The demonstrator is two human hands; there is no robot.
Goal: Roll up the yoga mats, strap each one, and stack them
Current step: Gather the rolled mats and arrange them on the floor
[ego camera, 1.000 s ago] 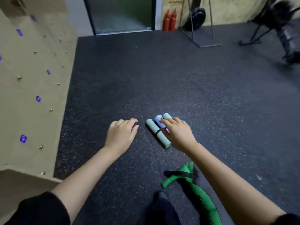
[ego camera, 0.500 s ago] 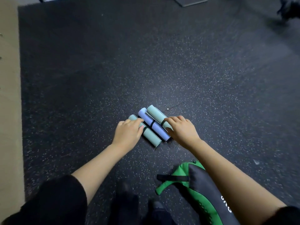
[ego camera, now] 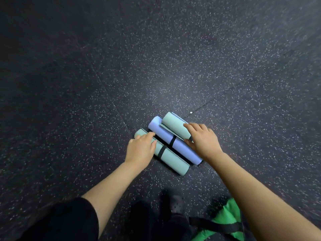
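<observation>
The dark speckled rubber floor [ego camera: 86, 84] fills the view. Three rolled mats lie on it side by side at a slant: the near teal mat [ego camera: 173, 160], the purple mat [ego camera: 184, 148] touching it, and the far teal mat [ego camera: 173, 125], which seems to ride partly up on the purple one. A green bag [ego camera: 225, 216] sits at the lower right edge, just beside a dark shoe [ego camera: 175, 204]. The left hand [ego camera: 139, 150] rests on the far end of the near teal mat, fingers laid over it rather than closed round it. The right hand [ego camera: 204, 142] grasps the near end of the far teal mat, fingers curled over the roll. A black strap [ego camera: 162, 151] rings the near teal mat and another [ego camera: 172, 140] rings the purple one; any third strap is hidden by the right hand. The step looks like stacking. To do it well, brace the lower pair so they stay pressed together, then seat the top roll in the groove between them with ends level.
</observation>
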